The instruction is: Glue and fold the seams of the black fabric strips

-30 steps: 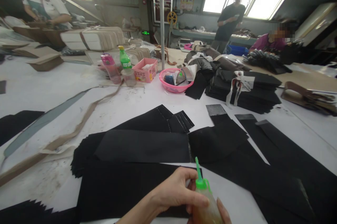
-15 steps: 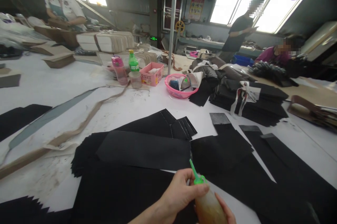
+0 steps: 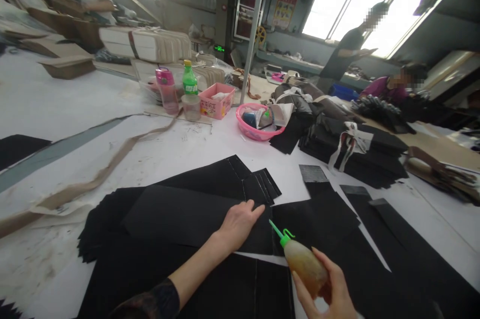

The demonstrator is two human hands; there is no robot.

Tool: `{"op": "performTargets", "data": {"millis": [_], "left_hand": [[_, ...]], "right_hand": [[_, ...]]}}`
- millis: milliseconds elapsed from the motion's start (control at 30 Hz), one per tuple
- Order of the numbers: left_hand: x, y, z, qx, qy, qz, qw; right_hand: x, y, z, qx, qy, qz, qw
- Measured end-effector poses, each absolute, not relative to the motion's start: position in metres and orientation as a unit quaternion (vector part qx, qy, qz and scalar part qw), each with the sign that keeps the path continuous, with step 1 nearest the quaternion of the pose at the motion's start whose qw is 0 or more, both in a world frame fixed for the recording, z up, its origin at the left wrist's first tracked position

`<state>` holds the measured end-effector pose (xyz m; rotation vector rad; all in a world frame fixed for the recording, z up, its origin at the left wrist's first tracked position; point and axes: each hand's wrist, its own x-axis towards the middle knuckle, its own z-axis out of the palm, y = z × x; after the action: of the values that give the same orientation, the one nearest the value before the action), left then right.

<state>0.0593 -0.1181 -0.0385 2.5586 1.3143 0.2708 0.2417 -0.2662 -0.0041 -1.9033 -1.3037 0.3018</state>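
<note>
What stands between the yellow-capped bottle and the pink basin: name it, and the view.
The pink box stands between the yellow-capped bottle and the pink basin; the metal pole comes down near its basin end. The head view shows this.

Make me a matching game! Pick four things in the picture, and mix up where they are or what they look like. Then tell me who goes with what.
Things:
1. Squeeze bottle
2. Left hand
3. Basin
4. Pole

Matches:
A. Pink and round, with things inside
B. On a black sheet
C. Long, thin and grey
D. In the right hand, with its green spout aimed toward the other hand

Right pairs: 1-D, 2-B, 3-A, 4-C
</note>
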Motion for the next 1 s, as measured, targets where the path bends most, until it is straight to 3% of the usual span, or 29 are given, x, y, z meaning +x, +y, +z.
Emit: {"op": "performTargets", "data": {"millis": [400,1000], "left_hand": [[0.059,-0.119,-0.061,0.892,0.427,0.125,0.077],[0.059,-0.116,-0.062,0.890,0.428,0.130,0.086]], "right_hand": [[0.241,-0.218,0.002,-0.721,-0.635,-0.036,0.277],[0.230,-0.206,0.000,-0.742,-0.626,-0.074,0.228]]}}
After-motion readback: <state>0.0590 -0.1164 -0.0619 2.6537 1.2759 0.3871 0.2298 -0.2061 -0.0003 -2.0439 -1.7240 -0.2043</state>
